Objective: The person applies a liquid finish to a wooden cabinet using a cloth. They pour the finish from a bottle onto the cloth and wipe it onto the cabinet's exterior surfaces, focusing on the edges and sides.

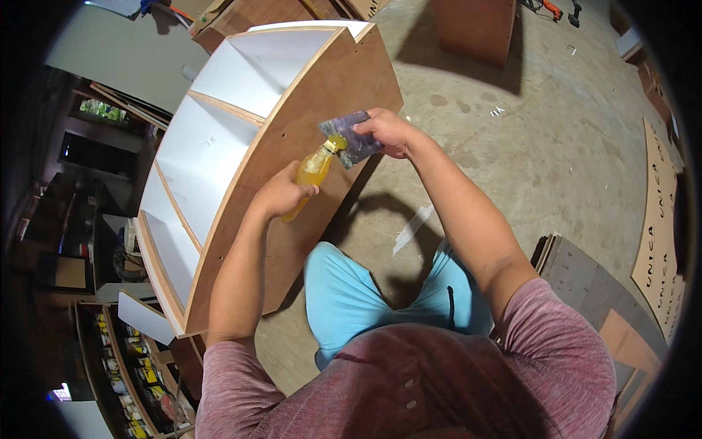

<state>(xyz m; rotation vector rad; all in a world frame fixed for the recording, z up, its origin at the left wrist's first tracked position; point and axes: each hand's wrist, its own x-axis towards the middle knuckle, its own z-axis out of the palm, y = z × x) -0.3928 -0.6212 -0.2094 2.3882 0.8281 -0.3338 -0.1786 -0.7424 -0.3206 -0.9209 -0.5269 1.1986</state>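
Note:
My left hand (279, 193) is wrapped around a clear plastic bottle (314, 168) with yellow contents, tilted with its neck up and to the right. The bottle's yellow tip (337, 142) meets the face of a thin, dark, stained flat sheet (356, 151). My right hand (390, 132) pinches that sheet by its upper right edge, thumb on top. Whether yellow liquid is coming out, I cannot tell. Both hands are above the plywood side (351, 80) of a curved shelf unit lying in front of me.
White-lined compartments (208, 139) of the unit face left. A brown wooden box (474, 29) stands on the concrete floor (563, 154) beyond. Stacked boards (585, 282) lie at my right, and a printed plywood strip (653, 227) farther right. A rack with yellow containers (150, 373) is at lower left.

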